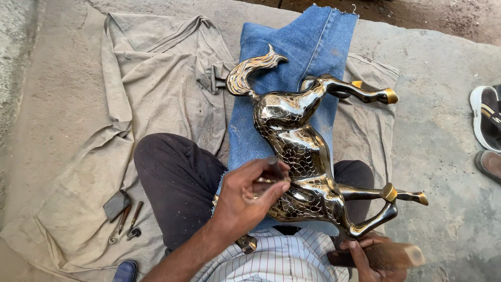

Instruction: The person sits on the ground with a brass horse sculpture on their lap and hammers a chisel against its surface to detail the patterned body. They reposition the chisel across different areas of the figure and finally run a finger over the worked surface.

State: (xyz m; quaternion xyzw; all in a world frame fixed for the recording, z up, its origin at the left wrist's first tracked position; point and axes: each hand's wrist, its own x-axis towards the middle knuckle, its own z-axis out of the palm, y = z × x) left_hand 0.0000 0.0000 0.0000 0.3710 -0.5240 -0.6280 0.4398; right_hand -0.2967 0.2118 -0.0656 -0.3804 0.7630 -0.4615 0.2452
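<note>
- A shiny brass horse figurine [300,151] with a scale-like engraved pattern lies on its side across the person's lap, on a strip of blue denim cloth [308,47].
- Its wavy tail [250,70] points away from the person; the gold-tipped hind legs [365,91] and front legs [386,198] stretch to the right.
- The left hand [250,196] rests against the horse's shoulder, fingers pinched closed around a small dark punch-like tool [272,163] set upright on the metal.
- The right hand [370,256], low at the right, is wrapped closed around a wooden mallet [389,256], just beside the horse's bent front leg.
- A crumpled grey-beige cloth [151,78] covers the concrete floor [443,156] under the denim.
- On that cloth, to the left of the knee, lie a small dark block [117,204] and several thin metal tools [129,219].
- Two sandals [488,125] sit at the right edge.
</note>
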